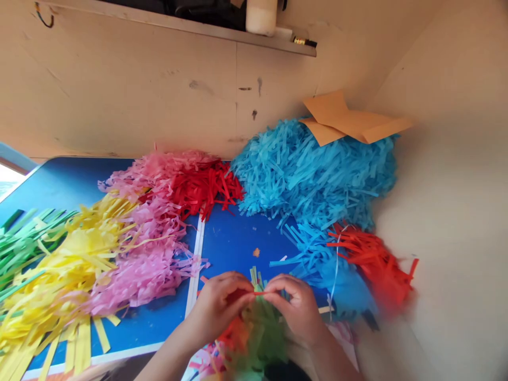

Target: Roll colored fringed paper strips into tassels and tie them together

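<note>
A short, thin red strip [260,293] is stretched between my two hands near the front edge of the table. My left hand [224,302] pinches one end of it, and my right hand [296,304] pinches the other. Light green fringed tissue paper [264,330] hangs just under and behind the strip, its tips standing up between my fingers. Whether the strip goes around the green fringe I cannot tell. Orange fringe [234,336] lies below my left hand, partly hidden and blurred.
On the blue table [242,233] lie heaps of yellow fringe [75,254], pink fringe [146,264], red fringe [206,185] and green fringe [19,248]. A large blue fringe heap [317,169] bears folded orange paper [353,119]. Red-orange fringe [377,264] sits right. Above is a shelf [198,29].
</note>
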Action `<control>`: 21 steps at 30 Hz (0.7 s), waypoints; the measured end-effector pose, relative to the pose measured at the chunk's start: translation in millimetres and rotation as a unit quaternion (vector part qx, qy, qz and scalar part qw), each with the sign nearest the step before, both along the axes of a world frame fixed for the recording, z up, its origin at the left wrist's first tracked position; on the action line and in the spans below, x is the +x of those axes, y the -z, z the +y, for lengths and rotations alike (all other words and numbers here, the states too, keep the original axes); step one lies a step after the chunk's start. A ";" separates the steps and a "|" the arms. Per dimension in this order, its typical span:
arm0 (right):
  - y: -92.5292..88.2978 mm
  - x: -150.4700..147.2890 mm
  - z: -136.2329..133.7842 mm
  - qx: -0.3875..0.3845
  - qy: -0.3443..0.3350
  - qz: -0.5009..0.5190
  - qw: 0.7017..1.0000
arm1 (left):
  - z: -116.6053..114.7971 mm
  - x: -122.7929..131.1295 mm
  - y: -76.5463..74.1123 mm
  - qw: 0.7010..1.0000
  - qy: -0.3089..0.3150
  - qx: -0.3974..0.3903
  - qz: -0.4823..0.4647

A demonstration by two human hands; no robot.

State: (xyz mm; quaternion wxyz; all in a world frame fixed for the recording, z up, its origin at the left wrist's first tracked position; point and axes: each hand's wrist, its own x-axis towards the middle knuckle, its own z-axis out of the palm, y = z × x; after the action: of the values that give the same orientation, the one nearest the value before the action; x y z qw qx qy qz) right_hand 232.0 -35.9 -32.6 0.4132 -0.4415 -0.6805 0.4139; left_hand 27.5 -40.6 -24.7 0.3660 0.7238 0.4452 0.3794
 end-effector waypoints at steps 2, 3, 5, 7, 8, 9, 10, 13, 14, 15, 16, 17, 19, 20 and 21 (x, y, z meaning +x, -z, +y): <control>-2.8 -0.7 -1.2 0.010 0.012 -0.010 1.000 | -1.6 4.1 1.3 0.996 -0.029 0.079 0.013; -4.0 -1.4 -2.0 0.015 0.020 -0.013 1.000 | -2.5 6.9 1.7 0.992 -0.040 0.121 0.016; -6.1 -2.6 -3.7 0.023 0.031 -0.019 0.999 | -4.1 13.0 2.2 0.981 -0.050 0.185 0.020; -7.2 -2.9 -5.7 0.031 0.039 -0.022 0.999 | -5.0 18.2 2.1 0.974 -0.051 0.219 0.020; -7.3 -2.6 -6.6 0.035 0.040 -0.023 0.998 | -5.1 20.0 2.0 0.972 -0.052 0.228 0.020; -7.2 -2.1 -7.6 0.039 0.043 -0.024 0.998 | -5.2 21.3 1.9 0.971 -0.054 0.233 0.020; -6.8 -1.5 -8.5 0.040 0.046 -0.025 0.998 | -5.2 22.0 1.9 0.970 -0.054 0.236 0.021; -5.0 0.0 -10.6 0.036 0.054 -0.026 0.998 | -5.3 22.1 2.8 0.966 -0.051 0.251 0.037; -4.4 0.1 -11.1 0.034 0.056 -0.026 0.998 | -5.4 21.7 3.3 0.964 -0.049 0.259 0.045; -3.9 0.1 -11.4 0.034 0.056 -0.024 0.998 | -5.5 21.4 3.8 0.961 -0.048 0.267 0.054; -3.4 -0.1 -11.7 0.034 0.057 -0.022 0.998 | -5.7 21.0 4.3 0.959 -0.046 0.273 0.062; -3.0 -0.3 -12.0 0.034 0.057 -0.021 0.998 | -5.8 20.7 4.7 0.958 -0.044 0.277 0.068; -2.7 -0.7 -12.2 0.034 0.059 -0.022 0.997 | -5.8 20.4 5.2 0.957 -0.038 0.276 0.077; -2.7 -0.7 -12.2 0.033 0.061 -0.024 0.997 | -5.8 20.2 5.3 0.958 -0.035 0.274 0.080; -2.9 -0.6 -12.1 0.031 0.063 -0.025 0.997 | -5.7 19.9 5.6 0.959 -0.033 0.270 0.082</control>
State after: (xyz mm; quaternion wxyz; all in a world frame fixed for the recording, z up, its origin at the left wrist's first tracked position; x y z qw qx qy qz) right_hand 231.4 -48.0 -29.7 0.4346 -0.4807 -0.6741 0.3545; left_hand 47.5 -46.2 -30.3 0.1070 0.8092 0.3784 0.4366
